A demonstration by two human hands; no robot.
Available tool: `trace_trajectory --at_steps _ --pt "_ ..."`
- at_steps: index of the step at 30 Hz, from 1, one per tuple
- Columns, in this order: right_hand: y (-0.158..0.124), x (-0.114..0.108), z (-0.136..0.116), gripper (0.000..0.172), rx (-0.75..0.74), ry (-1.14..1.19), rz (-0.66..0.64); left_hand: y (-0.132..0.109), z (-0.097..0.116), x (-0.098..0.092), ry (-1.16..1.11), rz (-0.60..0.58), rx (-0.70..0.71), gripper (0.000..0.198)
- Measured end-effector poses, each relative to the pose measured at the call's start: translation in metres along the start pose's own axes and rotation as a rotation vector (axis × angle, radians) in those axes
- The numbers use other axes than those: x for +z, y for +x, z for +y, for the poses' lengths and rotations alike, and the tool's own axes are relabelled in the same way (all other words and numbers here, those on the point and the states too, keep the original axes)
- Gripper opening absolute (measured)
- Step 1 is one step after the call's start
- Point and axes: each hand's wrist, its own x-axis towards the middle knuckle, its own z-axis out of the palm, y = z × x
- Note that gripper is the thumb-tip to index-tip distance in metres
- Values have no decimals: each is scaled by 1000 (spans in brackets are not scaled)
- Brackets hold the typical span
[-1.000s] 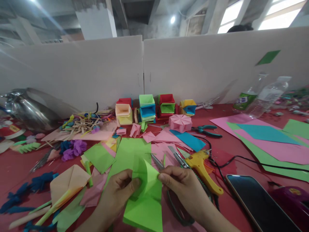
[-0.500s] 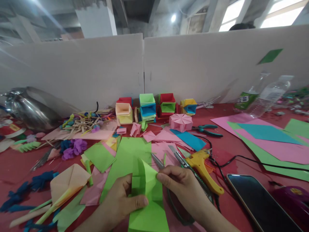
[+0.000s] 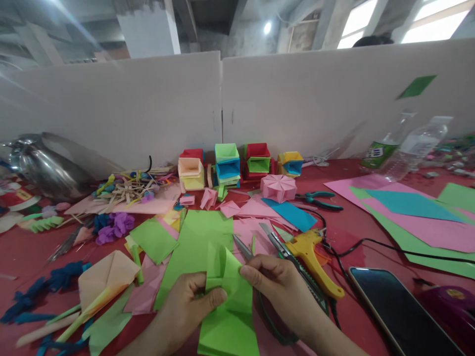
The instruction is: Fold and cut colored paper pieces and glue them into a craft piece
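The left hand [image 3: 190, 300] and right hand [image 3: 279, 283] pinch the green paper [image 3: 229, 327], long axis running near to far (its far end curled upward)

2 hands [image 3: 278, 284], 2 bottles [image 3: 421, 141].

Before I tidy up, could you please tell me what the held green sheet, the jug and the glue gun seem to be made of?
Held green sheet: matte paper, going by its creases and soft curl.
Jug: polished metal, probably steel, given its silvery, reflective body.
Glue gun: likely hard plastic, smooth, judging by its uniform yellow, moulded-looking handle.
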Motion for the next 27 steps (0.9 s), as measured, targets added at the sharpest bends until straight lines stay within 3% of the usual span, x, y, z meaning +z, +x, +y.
trace_trajectory --at_steps 8,15,20,27 --pt "0 -1 -4 27 -37 44 -36 2 7 2 113 100 190 10" --pt "1 0 -1 28 2 134 -22 3 2 2 -45 96 145 14" --pt "0 0 -3 28 -89 41 -31 1 1 4 -96 84 100 20" --pt "-1 -3 -7 20 -126 -33 -55 -1 7 6 -168 199 -17 30"
